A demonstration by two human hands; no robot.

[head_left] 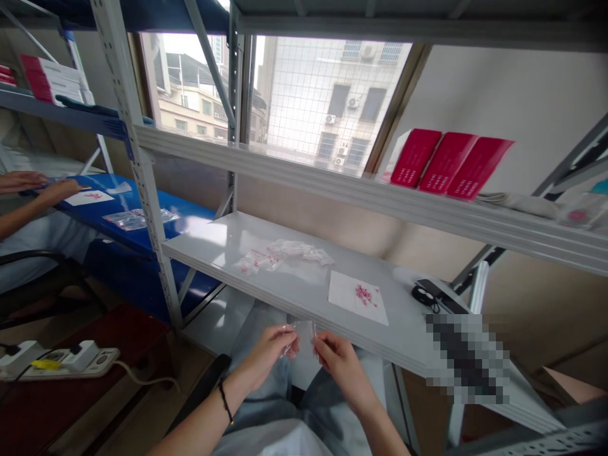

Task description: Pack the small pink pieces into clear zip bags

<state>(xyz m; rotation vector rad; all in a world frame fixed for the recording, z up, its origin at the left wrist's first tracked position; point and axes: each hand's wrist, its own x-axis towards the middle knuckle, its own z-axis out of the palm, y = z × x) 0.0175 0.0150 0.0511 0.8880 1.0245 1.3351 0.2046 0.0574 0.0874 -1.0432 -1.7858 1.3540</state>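
Observation:
A small clear zip bag [303, 339] is stretched between my two hands, just in front of the shelf edge and above my lap. My left hand [273, 348] pinches one side of it. The fingers of my right hand [336, 354] close on the other side, by the reddish zip strip. On the grey shelf [285, 288] ahead lies a white sheet of paper [339, 294] bearing a cluster of small red and pink pieces [365, 295]. Left of the paper is a pile of clear bags [297, 250], and a few nearer ones [259, 261] show red bits.
Red boxes [449, 164] stand on the upper shelf. A black cable coil [424, 294] and a blurred-out dark object [468, 358] lie at the right. A metal post [147, 190] rises at left, beyond which a co-worker's hands [61, 189] are over a blue table [128, 201]. A power strip [85, 361] sits lower left.

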